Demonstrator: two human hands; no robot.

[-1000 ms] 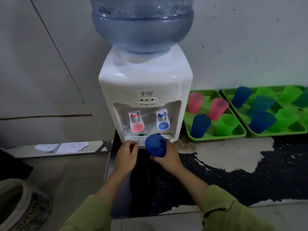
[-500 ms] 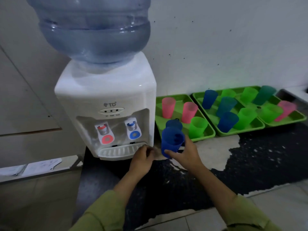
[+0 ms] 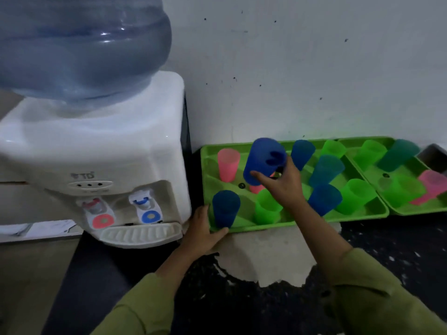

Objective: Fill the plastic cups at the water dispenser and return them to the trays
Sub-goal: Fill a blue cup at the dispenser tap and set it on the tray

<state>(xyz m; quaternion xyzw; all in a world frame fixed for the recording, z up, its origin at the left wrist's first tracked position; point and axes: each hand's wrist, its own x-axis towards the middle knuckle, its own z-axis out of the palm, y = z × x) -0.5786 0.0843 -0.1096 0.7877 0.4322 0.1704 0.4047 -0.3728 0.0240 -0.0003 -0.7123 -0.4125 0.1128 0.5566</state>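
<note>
Sleeves (image 3: 377, 296) of olive cloth lie nearest, below the first tray (image 3: 244, 228). Left hand (image 3: 203, 232) rests on that tray's near left corner, fingers loose, gripping nothing, just beside a blue cup (image 3: 226, 209) standing inside. Right hand (image 3: 281, 183) clasps a second blue cup (image 3: 262, 160) above the tray's middle, over green (image 3: 267, 206) and pink (image 3: 228, 164) cups. Right of it, another tray (image 3: 423, 211) holds more cups. Dispenser (image 3: 101, 165) stands left of the first tray.

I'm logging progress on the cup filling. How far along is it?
In hand: the right hand holds a blue cup over the nearest green tray, not yet set down; the left hand steadies that tray's corner. Cups already stand in the trays, but their water levels cannot be seen, so what remains is unclear.
</note>
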